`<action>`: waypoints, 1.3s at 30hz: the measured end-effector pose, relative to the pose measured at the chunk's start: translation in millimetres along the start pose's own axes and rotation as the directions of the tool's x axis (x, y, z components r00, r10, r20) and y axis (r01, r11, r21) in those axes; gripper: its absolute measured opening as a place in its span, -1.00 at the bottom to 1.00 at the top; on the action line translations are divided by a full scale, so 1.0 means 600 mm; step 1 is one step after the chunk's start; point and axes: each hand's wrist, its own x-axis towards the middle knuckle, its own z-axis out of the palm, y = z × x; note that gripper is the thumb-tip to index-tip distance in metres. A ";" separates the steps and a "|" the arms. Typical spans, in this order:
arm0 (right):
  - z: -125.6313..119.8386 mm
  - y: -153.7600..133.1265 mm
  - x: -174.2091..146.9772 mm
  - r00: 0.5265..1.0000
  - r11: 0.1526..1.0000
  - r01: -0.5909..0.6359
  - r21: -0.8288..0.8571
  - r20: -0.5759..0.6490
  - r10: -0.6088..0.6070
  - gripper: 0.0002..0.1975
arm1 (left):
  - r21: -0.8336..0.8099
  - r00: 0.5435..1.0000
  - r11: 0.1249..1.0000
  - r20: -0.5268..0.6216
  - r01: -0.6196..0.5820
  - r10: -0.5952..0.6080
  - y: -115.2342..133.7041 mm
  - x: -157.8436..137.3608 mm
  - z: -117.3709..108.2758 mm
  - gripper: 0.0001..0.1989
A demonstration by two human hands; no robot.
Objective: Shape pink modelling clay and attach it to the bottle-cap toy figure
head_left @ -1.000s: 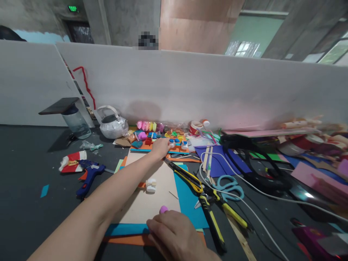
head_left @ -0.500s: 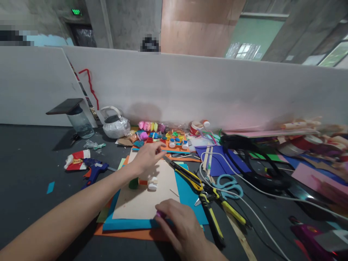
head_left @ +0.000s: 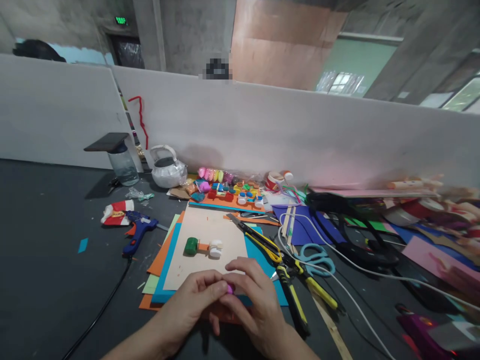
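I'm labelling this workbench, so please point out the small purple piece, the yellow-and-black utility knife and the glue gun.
Small purple piece [head_left: 230, 289]: head view, on its exposed part.
Utility knife [head_left: 262, 243]: head view, on its handle.
Glue gun [head_left: 140, 236]: head view, on its blue grip.

left grip [head_left: 200, 296]: bare | right grip [head_left: 259, 300]: bare | forearms [head_left: 148, 336]: bare, slim | fingers [head_left: 247, 267]: slender

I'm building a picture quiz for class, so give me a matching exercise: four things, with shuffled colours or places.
Things:
1. Glue gun
2. Scissors
3. Small purple lump
4. Utility knife

Colours or places:
A. Black and yellow
B. Between the fingertips of the left hand and right hand
C. Dark blue with an orange trigger
D. Pale blue handles

Pairs: 1-C, 2-D, 3-B, 4-A
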 end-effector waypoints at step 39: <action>0.002 0.009 0.003 0.972 0.981 0.174 -0.081 0.172 -0.158 -0.70 | -0.259 1.000 0.966 0.017 0.013 -0.009 -0.018 -0.005 -0.014 -0.72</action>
